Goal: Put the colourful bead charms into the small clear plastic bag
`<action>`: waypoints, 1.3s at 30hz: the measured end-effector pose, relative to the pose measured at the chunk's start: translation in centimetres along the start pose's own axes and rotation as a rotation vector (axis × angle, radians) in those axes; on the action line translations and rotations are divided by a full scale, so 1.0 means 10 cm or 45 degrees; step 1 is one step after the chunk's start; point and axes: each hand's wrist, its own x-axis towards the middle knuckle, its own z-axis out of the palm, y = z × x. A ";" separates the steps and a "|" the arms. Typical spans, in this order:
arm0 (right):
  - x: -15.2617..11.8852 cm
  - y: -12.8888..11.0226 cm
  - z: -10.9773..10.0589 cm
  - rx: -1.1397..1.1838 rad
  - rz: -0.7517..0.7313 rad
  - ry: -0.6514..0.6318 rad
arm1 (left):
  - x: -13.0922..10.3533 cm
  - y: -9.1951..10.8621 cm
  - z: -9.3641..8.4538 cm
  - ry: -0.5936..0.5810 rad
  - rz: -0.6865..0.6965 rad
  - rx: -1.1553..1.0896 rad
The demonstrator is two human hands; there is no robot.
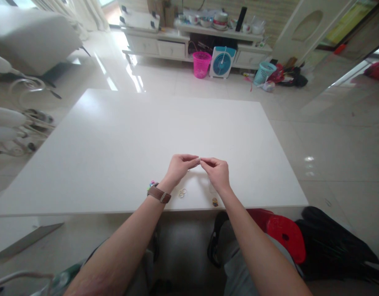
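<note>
Over the white table (164, 131), my left hand (180, 166) and my right hand (217, 170) meet at the fingertips. Each hand is closed in a pinch around something small and pale that I cannot make out. Below and between my wrists lie thin, light-coloured rings (182, 193), near the table's front edge. A small yellow and blue figure (215, 202) rests at that edge, left of my right forearm. Colourful little items (152, 183) show beside the brown watch strap (159, 193) on my left wrist, partly hidden by it.
A red stool (286, 238) and a black bag (334, 246) are at the table's front right. Across the floor stand a pink basket (202, 65), a blue and white fan (222, 62) and a low white cabinet (170, 49). White chairs (7, 117) are at left.
</note>
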 end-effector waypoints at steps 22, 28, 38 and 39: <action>0.05 0.07 0.01 0.045 0.113 -0.018 | -0.01 0.02 0.00 -0.013 -0.134 -0.117; 0.06 0.08 0.01 -0.068 0.069 0.005 | 0.01 -0.02 -0.01 -0.071 -0.103 -0.043; 0.00 0.02 -0.01 -0.229 0.003 0.044 | -0.07 0.03 0.01 -0.125 0.031 0.333; 0.00 0.03 -0.02 -0.236 0.006 0.045 | -0.08 0.04 0.01 -0.131 0.034 0.358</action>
